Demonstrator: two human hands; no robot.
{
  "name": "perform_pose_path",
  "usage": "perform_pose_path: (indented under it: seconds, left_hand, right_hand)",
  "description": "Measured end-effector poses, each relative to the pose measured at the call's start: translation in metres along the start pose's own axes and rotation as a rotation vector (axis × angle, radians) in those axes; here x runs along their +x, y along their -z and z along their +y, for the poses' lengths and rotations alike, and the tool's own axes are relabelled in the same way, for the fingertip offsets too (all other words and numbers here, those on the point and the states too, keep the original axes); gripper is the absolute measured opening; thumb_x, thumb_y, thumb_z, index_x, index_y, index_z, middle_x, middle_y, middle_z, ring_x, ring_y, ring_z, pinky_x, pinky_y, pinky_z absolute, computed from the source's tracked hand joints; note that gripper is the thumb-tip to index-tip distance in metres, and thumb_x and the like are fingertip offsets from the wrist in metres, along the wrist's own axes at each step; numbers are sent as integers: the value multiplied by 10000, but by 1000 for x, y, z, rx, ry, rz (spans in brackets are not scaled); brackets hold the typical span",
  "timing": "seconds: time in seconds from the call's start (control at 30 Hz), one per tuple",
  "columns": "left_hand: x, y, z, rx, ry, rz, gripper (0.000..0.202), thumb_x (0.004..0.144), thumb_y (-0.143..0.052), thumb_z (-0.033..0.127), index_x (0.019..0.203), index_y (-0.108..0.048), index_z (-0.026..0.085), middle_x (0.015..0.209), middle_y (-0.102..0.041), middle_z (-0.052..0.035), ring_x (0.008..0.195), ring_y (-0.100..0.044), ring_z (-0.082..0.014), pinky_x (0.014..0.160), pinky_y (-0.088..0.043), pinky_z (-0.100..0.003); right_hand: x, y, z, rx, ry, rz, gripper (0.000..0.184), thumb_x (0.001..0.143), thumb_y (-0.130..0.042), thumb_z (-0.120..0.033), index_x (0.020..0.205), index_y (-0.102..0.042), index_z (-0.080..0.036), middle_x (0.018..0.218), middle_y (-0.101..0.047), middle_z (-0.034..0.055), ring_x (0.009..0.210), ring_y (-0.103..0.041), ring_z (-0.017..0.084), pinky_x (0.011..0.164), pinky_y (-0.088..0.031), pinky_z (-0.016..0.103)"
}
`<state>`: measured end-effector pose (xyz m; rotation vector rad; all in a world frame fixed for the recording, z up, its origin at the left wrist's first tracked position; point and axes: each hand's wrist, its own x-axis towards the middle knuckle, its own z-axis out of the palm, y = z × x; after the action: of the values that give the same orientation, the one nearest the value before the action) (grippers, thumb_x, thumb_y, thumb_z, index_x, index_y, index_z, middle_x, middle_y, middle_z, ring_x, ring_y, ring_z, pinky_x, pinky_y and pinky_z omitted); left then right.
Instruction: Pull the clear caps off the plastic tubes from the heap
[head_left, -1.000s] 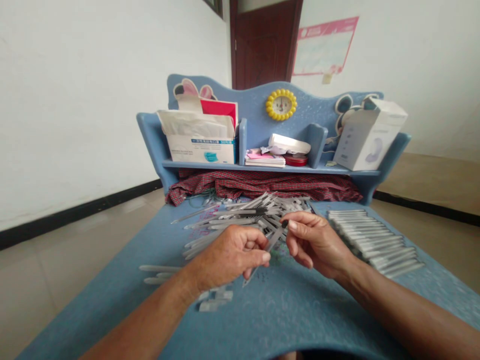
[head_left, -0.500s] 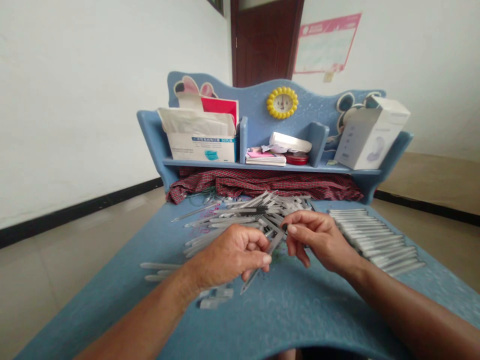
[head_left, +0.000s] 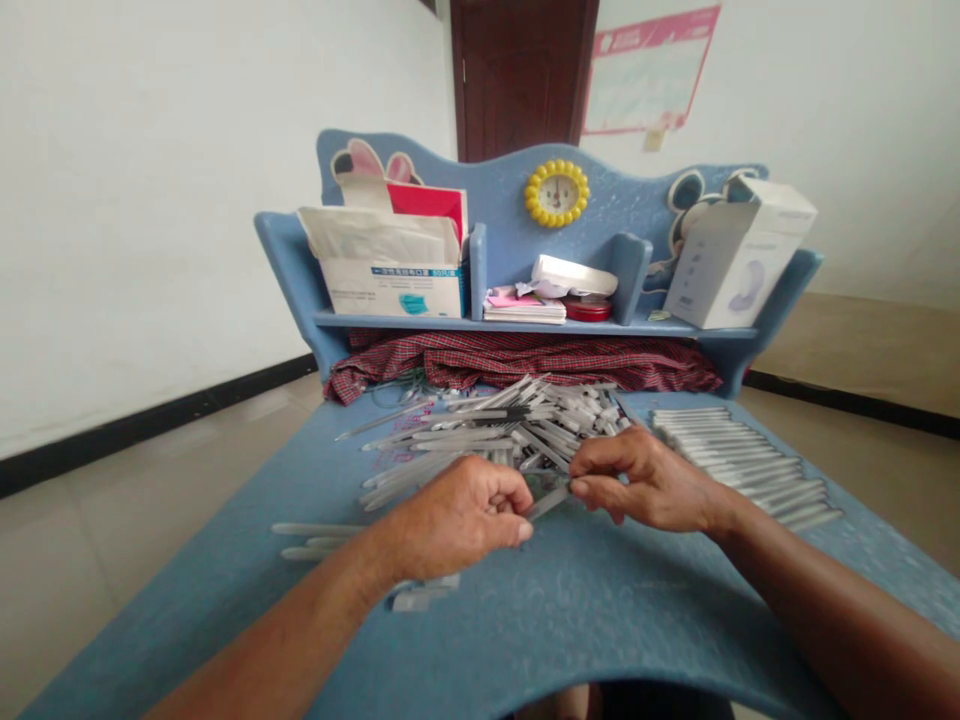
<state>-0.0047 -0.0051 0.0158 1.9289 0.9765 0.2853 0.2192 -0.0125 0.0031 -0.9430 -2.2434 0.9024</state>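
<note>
Between my two hands runs a translucent pen barrel (head_left: 550, 502), tilted up to the right. My left hand (head_left: 469, 515) is closed around its lower part, which the fingers hide. At the upper end, the thumb and forefinger of my right hand (head_left: 637, 478) pinch the tip of the barrel; the small dark end piece there is mostly covered. Just beyond my hands lies a heap of loose clear pen parts (head_left: 551, 415). Small clear pen caps (head_left: 424, 595) rest beside my left wrist, partly behind the forearm.
Pens in a neat row (head_left: 742, 465) lie to the right. A few barrels (head_left: 315, 530) sit at the left. Along the back are a checked cloth (head_left: 525, 362) and a blue shelf (head_left: 480, 325) holding a mask box (head_left: 390, 285) and a white box (head_left: 720, 260).
My right hand has brought the small dark piece against the barrel's upper end. The barrel now lies flatter, its lower tip hidden by my left hand. The view has shifted slightly.
</note>
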Motion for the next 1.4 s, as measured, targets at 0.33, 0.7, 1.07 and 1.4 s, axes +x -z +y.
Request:
perform_pose_path:
  seconds: [0.33,0.7,1.07,1.4]
  left_hand:
    - [0,0,-1,62,11,15,60,679,-543,205,692,-561,149,555,-397,66,541,-369,-84,487,-261,-202]
    - [1,1,-2,89,10,23,56,679,-537,208,681,-554,155,560,-399,63,546,-380,-87,493,-260,-206]
    - [2,1,-3,120,12,35,70,678,-539,222,687,-572,160,557,-414,60,545,-402,-93,491,-273,-204]
    - [1,0,-1,131,4,50,62,678,-540,210,683,-571,158,553,-419,60,533,-391,-87,484,-269,-200]
  right_hand:
    - [0,-2,7,148,-155,-75,452,882,-409,-499,616,-514,-149,523,-516,-15,365,-466,54,370,-343,171]
    - [1,-7,8,115,-75,3,391,837,-521,-468,616,-561,-148,521,-472,-35,409,-465,52,395,-354,165]
    - [0,-7,6,140,-115,43,371,836,-525,-466,640,-537,-151,541,-486,-34,399,-471,50,396,-365,165]
    - [1,-9,4,127,-138,46,412,829,-516,-498,606,-532,-152,513,-482,-37,380,-472,53,377,-348,166]
